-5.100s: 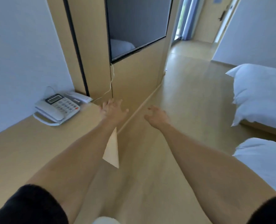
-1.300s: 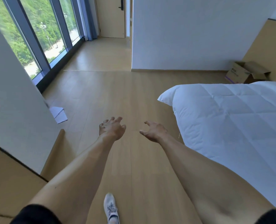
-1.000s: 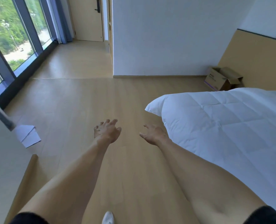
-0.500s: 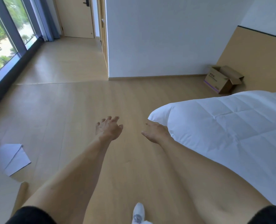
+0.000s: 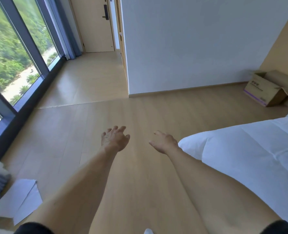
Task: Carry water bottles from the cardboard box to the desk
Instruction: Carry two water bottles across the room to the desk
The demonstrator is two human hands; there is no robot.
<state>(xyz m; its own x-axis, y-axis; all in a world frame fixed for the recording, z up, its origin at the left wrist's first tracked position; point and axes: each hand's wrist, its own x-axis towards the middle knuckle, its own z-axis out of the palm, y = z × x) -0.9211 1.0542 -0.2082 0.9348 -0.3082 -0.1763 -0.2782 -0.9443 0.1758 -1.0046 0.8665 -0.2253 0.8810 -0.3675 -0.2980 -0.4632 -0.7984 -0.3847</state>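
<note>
Looks like the fetching part is barely started: both the left hand [image 5: 115,139] and right hand [image 5: 164,142] are out front with fingers loosely spread and holding nothing, the cardboard box [image 5: 269,89] sits well apart by the far wall past the white bed [image 5: 251,154], open-flapped on the wood floor [image 5: 140,114], no bottles or tabletop visible, big window [image 5: 13,53] on the left.

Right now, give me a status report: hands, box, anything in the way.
Left hand and right hand open, empty. Cardboard box open on floor, far right by wall; bottles not visible. Bed corner beside the path, floor between bare.
</note>
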